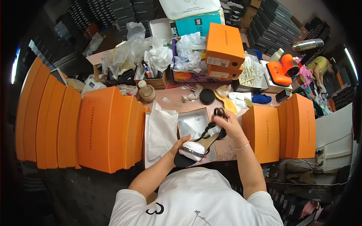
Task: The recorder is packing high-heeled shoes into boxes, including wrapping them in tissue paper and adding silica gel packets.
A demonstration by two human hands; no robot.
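Both hands' fingers grip a sandal above the cluttered table among orange boxes.

- Matt orange cardboard shoe boxes
- Crinkled white tissue paper (soft, thin)
- Black strappy sandal, smooth sole, glittery toe band
- Shiny steel flask

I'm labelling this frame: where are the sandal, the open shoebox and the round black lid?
sandal (194,150), head view, on its stuffed toe.
open shoebox (194,113), head view, on its far wall.
round black lid (207,96), head view, on its top.
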